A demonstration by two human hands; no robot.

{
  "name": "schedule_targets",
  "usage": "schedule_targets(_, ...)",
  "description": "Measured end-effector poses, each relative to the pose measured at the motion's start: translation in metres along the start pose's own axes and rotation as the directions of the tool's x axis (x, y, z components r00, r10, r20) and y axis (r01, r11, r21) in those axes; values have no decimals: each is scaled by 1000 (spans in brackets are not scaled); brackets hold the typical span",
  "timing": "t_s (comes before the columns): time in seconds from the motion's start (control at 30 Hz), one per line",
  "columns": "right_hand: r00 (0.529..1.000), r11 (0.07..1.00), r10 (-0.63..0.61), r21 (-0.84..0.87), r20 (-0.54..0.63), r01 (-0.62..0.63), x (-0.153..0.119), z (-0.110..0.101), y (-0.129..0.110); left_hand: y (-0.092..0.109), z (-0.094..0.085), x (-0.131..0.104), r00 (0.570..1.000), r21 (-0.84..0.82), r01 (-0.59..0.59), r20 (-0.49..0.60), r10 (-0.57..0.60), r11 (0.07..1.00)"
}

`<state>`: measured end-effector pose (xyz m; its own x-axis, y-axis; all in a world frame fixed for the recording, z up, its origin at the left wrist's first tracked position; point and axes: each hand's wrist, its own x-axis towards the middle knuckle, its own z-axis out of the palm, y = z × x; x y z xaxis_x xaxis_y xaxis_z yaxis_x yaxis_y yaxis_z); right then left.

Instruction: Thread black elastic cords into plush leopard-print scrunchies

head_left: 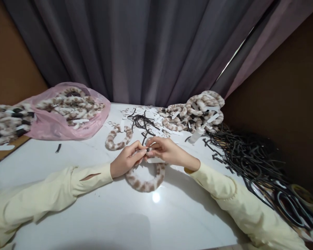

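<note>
A brown-and-white fluffy ring (145, 185) lies on the white table, its upper end between my two hands. My left hand (127, 159) pinches a small black piece (147, 149) at the ring's end. From the other side my right hand (168, 151) closes its fingers at the same spot, partly hiding what it holds. A white tag (155, 160) sticks out below my right fingers. Just behind my left hand lies another fluffy ring (111, 141) with a gap at its top.
A pink bag (99, 121) of fluffy rings stands at the back left. Thin black cords (143, 122), small metal pieces and a white bottle (197, 135) lie behind my hands. More rings (206, 100) are heaped back right, beside a large pile of black cords (250, 152).
</note>
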<state>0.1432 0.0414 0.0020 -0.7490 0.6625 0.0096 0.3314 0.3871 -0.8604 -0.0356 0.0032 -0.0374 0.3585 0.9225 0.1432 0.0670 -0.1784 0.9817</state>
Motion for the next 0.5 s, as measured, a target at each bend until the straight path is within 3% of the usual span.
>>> schedule_targets(0.1, 997, 991, -30, -132, -64, 21, -2, 5, 0, 1, 2, 0, 999, -39, -7, -32, 5, 999)
schedule_targets(0.27, 988, 947, -75, -321, -133, 28, -5, 10, -4, 1, 8, 2, 980, 132, 16, -200, 11, 991)
schedule_targets(0.4, 994, 919, -62, -394, -89, 22, -4, 14, -1, 2, 11, 6, 975, -27, 73, -207, -77, 997)
schedule_targets(0.5, 973, 834, -178, -547, -145, 71, -4, 21, -1, 4, 8, 12, 952, -215, 165, -221, -213, 963)
